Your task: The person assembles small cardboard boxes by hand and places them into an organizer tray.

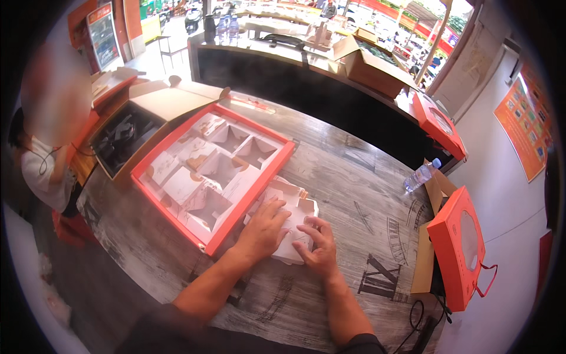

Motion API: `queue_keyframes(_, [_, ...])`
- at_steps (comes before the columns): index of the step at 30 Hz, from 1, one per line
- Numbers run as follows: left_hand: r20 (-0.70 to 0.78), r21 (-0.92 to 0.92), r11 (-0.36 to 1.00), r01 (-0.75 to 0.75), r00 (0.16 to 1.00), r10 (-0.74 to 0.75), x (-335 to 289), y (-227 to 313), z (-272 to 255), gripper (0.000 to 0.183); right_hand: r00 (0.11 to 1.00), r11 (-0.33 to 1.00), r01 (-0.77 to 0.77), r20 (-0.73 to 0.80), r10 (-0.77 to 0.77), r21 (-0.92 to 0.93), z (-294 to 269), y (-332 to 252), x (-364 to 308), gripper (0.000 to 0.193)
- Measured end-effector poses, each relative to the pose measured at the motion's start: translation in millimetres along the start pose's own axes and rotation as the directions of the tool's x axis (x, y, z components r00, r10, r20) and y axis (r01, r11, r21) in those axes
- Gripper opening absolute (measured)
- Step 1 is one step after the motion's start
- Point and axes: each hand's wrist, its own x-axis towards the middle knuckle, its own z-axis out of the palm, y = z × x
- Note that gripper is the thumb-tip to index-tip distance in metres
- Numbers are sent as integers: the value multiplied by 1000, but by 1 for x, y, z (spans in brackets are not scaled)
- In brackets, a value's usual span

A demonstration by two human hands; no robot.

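In front of me on the table lies a small white cardboard box point(288, 249), partly folded, with flaps standing at its far side. My left hand point(265, 229) rests along its left side, fingers stretched out over the card. On the box's right edge is my right hand point(319, 246), its fingers spread and bent, touching the card. To the left, a large red gift box tray point(213, 243) contains several white printed boxes. Some of them sit as open-topped compartments, others show flat tops. My hands cover part of the small box.
An open brown carton point(168, 97) with dark contents stands behind the tray. At right are a water bottle point(420, 177) and a red gift box with a handle point(457, 248). Another carton point(377, 71) sits on the far counter. A person point(44, 171) is at the left.
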Motion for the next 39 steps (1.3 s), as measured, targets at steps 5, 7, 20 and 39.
queue_keyframes(5, [-93,-235,968,-86,994,65,17,38,-64,41,999,988,44,-13,-47,-150,-4,3,-6,36])
queue_keyframes(7, [-144,-73,997,-3,990,-8,16,25,-97,44,999,989,45,-23,-49,-139,-6,2,-6,34])
queue_keyframes(20, [-74,353,773,528,839,-539,-37,-103,-160,85,984,994,111,-144,-108,16,-5,-5,-2,35])
queue_keyframes(39, [-293,149,851,504,844,-449,-44,-132,-175,74,989,989,93,-128,-78,116,0,0,-5,37])
